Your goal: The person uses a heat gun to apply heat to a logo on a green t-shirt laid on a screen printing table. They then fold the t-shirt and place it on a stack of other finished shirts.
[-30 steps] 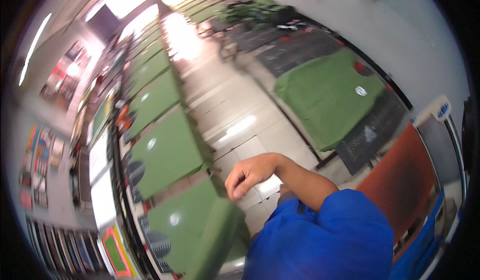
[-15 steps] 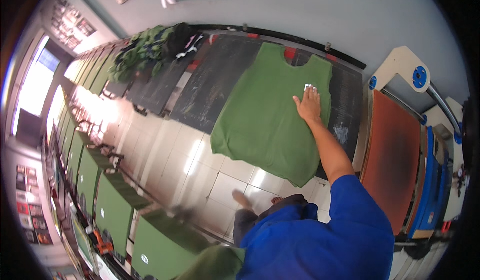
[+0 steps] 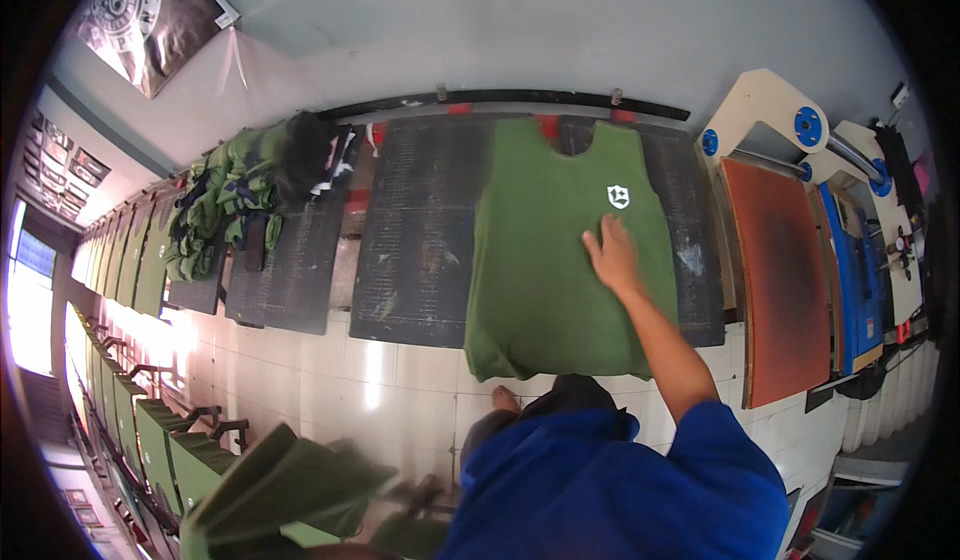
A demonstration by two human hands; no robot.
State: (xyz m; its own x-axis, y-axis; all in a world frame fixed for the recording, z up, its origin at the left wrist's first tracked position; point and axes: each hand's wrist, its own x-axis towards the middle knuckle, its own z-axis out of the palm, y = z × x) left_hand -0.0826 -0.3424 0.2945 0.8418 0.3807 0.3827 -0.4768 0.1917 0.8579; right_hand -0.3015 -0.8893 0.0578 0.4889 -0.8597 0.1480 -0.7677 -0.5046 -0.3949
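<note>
A: Right hand?
B: Flat, fingers out straight, palm down on the green vest, gripping nothing. Sits just below the white shield logo.
A: Arm?
B: Stretched fwd from the blue sleeve, elbow near straight.
A: Vest where?
B: Spread flat on the dark board, neck twd the wall.
A: Left hand?
B: Can't tell; only blurred green cloth bottom left.

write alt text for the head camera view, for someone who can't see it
A person's right hand lies flat on a green sleeveless shirt spread over a dark table, just below its small white chest emblem. A pile of green garments lies at left, an orange-brown press board at right.
</note>
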